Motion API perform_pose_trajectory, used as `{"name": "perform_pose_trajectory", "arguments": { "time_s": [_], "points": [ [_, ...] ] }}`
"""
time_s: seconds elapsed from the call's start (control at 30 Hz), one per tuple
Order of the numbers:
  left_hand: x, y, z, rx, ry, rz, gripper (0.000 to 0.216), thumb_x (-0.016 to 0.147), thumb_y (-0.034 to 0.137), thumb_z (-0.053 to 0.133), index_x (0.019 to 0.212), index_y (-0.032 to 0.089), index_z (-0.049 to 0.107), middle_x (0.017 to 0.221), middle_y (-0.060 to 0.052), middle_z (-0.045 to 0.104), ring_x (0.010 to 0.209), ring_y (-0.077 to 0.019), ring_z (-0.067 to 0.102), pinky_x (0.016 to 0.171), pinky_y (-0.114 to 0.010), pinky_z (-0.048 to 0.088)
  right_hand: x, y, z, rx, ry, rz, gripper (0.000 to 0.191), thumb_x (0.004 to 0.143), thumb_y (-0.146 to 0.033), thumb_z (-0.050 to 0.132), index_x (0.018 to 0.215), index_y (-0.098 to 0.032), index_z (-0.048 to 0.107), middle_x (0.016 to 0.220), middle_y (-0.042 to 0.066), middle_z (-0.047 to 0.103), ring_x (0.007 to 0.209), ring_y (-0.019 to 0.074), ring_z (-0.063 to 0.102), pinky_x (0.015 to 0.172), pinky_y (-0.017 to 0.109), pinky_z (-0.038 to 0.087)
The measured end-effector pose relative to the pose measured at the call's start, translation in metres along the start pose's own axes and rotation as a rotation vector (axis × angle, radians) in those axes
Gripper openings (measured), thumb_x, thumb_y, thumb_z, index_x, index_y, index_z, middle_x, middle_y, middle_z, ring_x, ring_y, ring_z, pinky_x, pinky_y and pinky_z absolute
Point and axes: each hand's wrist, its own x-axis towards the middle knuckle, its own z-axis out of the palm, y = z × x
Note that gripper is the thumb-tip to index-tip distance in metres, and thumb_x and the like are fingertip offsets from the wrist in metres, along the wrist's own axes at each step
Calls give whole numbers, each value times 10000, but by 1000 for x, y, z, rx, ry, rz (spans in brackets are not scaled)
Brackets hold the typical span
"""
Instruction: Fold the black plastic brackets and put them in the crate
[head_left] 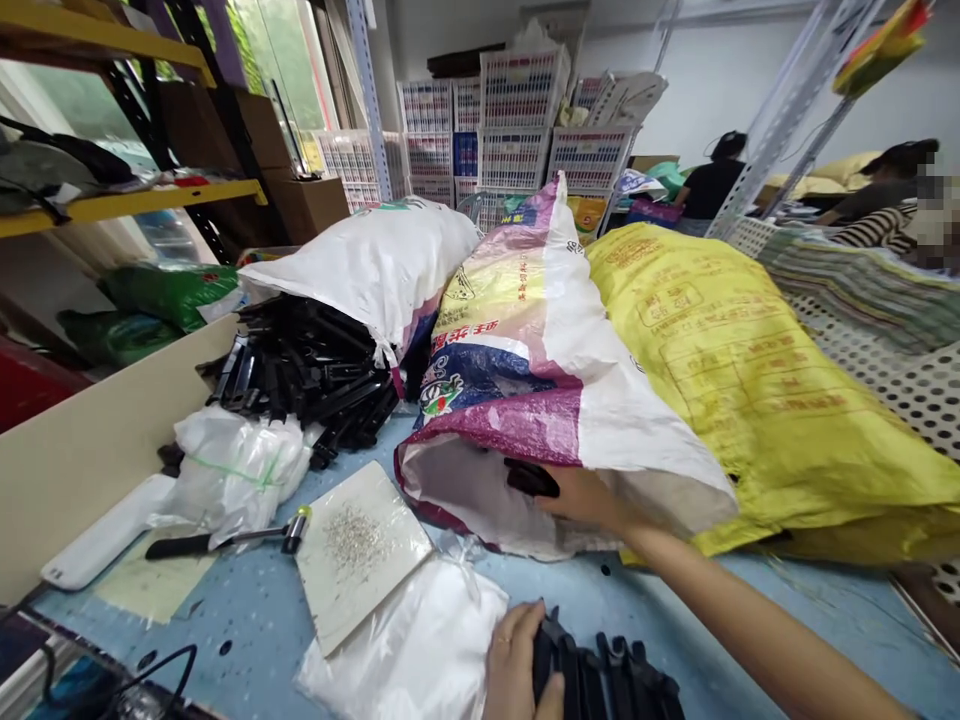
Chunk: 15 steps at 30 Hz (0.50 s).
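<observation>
My right hand (581, 497) reaches into the mouth of a purple, white and blue woven sack (525, 370) lying on the table. Its fingers are closed on a black plastic part (531, 478) at the sack's opening. My left hand (517, 665) sits at the bottom edge of the view, fingers curled around a stack of black plastic parts (607, 680) resting on the blue table (247, 610).
A white sack (375, 265) spills a heap of black parts (307, 370). A yellow sack (757, 370) lies to the right. A hammer (225, 540), a pale board with small grains (360, 550) and clear plastic bags (412, 650) lie nearby. Crates and two people are in the background.
</observation>
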Motion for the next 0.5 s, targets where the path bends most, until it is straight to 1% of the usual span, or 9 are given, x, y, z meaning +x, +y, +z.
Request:
{"name": "perform_pose_trajectory", "arguments": {
  "time_s": [0.07, 0.1, 0.13, 0.2, 0.27, 0.33, 0.4, 0.43, 0.5],
  "points": [
    [-1, 9, -6, -120, -2, -58, 521, 815, 299, 546, 1321, 176, 535, 1392, -145, 486, 1316, -297, 410, 1137, -428, 285, -25, -10, -1, 17, -67, 29, 378, 734, -407, 736, 1035, -192, 659, 1124, 123, 636, 1052, 314, 587, 905, 468, 483],
    [0, 14, -10, -194, 5, -83, 504, 840, 327, 536, 1321, 175, 523, 1401, -143, 472, 1317, -288, 412, 1135, -420, 290, -38, -19, -3, 60, -82, 59, 433, 724, -406, 738, 1086, -186, 642, 1169, 139, 616, 1105, 335, 562, 943, 491, 458],
    [1, 21, -13, -272, 16, -93, 511, 860, 366, 531, 1334, 177, 496, 1414, -142, 453, 1321, -279, 411, 1134, -411, 295, -51, -30, -5, 132, -98, 91, 478, 748, -409, 712, 1155, -183, 607, 1217, 146, 587, 1147, 333, 541, 968, 500, 441],
    [6, 36, -20, -423, 30, -58, 615, 862, 447, 553, 1400, 199, 388, 1457, -135, 397, 1341, -271, 389, 1128, -399, 307, -74, -57, -7, 336, -133, 141, 491, 824, -434, 628, 1249, -205, 540, 1257, 132, 546, 1169, 294, 534, 965, 459, 458],
    [10, 54, -26, -520, 8, 9, 733, 827, 492, 606, 1439, 233, 296, 1484, -125, 357, 1331, -272, 399, 1093, -390, 352, -91, -86, -9, 490, -155, 142, 436, 886, -481, 532, 1247, -236, 541, 1252, 112, 528, 1179, 270, 527, 948, 418, 477],
    [11, 72, -31, -580, -55, 14, 710, 802, 508, 633, 1393, 238, 345, 1414, -127, 435, 1157, -256, 550, 956, -368, 464, -101, -108, -12, 528, -134, 126, 395, 954, -487, 381, 1217, -256, 563, 1247, 102, 515, 1189, 254, 517, 954, 404, 472],
    [7, 86, -36, -628, -123, -41, 593, 781, 504, 657, 1257, 210, 460, 1178, -96, 582, 827, -182, 637, 747, -314, 515, -105, -120, -18, 465, -17, 117, 408, 988, -448, 282, 1250, -256, 528, 1216, 105, 515, 1133, 234, 543, 943, 401, 472],
    [4, 91, -38, -656, -158, -74, 542, 770, 500, 668, 1185, 198, 491, 1026, -58, 613, 684, -140, 614, 652, -282, 500, -106, -123, -22, 399, 55, 99, 396, 990, -430, 292, 1271, -245, 500, 1189, 109, 518, 1085, 227, 558, 924, 401, 478],
    [-5, 99, -40, -717, -220, -139, 480, 754, 511, 677, 1062, 183, 510, 801, 8, 579, 522, -91, 542, 526, -235, 439, -104, -123, -30, 201, 163, -11, 351, 966, -400, 405, 1259, -221, 482, 1120, 112, 538, 1005, 228, 561, 879, 405, 482]
  ]
}}
